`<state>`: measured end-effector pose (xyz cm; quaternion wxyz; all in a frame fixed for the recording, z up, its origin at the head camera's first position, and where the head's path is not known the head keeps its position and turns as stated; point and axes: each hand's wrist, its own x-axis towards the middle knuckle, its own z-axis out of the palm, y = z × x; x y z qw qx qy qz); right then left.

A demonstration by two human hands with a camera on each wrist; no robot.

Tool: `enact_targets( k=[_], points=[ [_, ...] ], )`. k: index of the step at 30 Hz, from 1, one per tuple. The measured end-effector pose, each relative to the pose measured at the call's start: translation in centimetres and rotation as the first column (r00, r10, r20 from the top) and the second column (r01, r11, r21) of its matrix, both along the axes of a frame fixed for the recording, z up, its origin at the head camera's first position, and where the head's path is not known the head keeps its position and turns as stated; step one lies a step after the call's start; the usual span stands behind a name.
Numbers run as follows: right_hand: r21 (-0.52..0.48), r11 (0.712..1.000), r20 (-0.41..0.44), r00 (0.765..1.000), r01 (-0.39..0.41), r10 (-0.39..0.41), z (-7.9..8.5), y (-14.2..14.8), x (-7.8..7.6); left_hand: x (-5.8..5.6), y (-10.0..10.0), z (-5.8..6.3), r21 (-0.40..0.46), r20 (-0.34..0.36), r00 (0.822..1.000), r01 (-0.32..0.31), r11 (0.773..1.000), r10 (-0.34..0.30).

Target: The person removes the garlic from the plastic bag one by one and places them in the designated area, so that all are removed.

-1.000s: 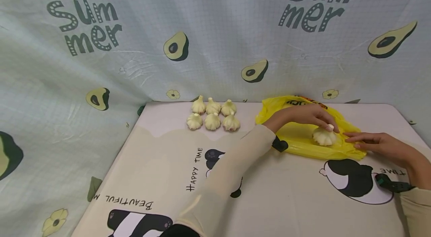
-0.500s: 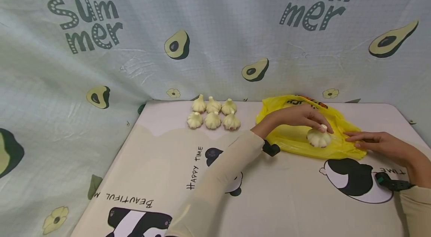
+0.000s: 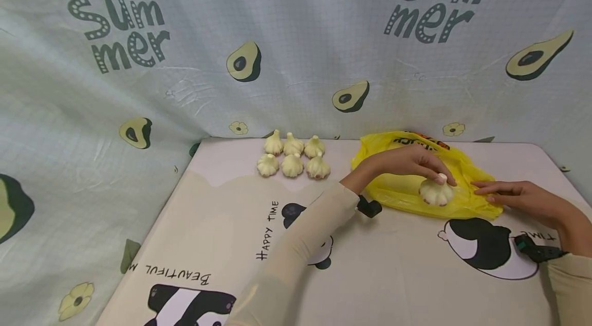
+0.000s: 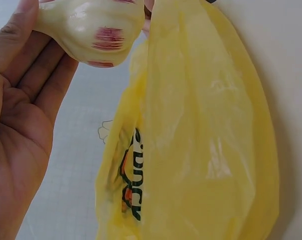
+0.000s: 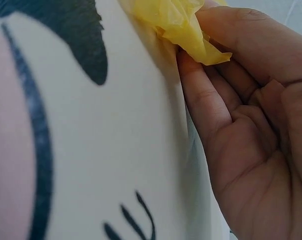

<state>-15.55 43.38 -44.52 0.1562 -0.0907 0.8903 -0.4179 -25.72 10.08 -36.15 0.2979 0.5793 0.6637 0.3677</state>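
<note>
My left hand [image 3: 413,161] pinches a garlic bulb [image 3: 436,192] by its stem, over the yellow plastic bag [image 3: 398,189]. Close up in the left wrist view, the bulb [image 4: 100,30] is creamy white with reddish-purple streaks, its stem between thumb and fingers. At the bag's right end, my right hand [image 3: 529,200] pinches the edge. The right wrist view shows a crumpled corner of the bag [image 5: 178,25] between thumb and fingers. Dark lettering marks the bag's far side. What lies inside the bag is hidden.
Several garlic bulbs [image 3: 292,165] stand in two rows at the back of the table, left of the bag. The table cover [image 3: 393,274] carries panda prints and lettering. Behind the table hangs a pale curtain [image 3: 287,22] printed with avocados.
My left hand has drawn the garlic bulb slightly left and toward me over the bag, its forearm shifting left too. The right hand has stayed at the bag's edge.
</note>
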Motion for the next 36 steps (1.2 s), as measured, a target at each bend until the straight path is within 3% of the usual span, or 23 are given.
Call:
enact_targets(
  k=[12, 17, 24, 36],
  points=[
    [0.053, 0.998, 0.051, 0.998, 0.022, -0.025, 0.6, -0.7, -0.3, -0.5, -1.6, -0.3, 0.004, -0.045, 0.999, -0.011, 1.0, 0.011],
    [0.127, 0.991, 0.05, 0.998, 0.03, -0.036, 1.1, -1.3, -0.6, -0.8, -2.8, -0.2, 0.03, -0.058, 0.998, -0.034, 0.999, 0.036],
    [0.107, 0.992, -0.022, 0.998, 0.061, -0.059, 1.2, -0.7, -0.2, -1.0, -4.5, -0.2, 0.037, -0.029, 0.997, -0.069, 0.997, 0.07],
    [0.18, 0.983, -0.081, 0.996, 0.038, -0.024, 1.8, -0.9, 0.1, -1.3, -7.2, -0.2, 0.051, -0.039, 0.993, -0.105, 0.993, 0.107]
  ],
)
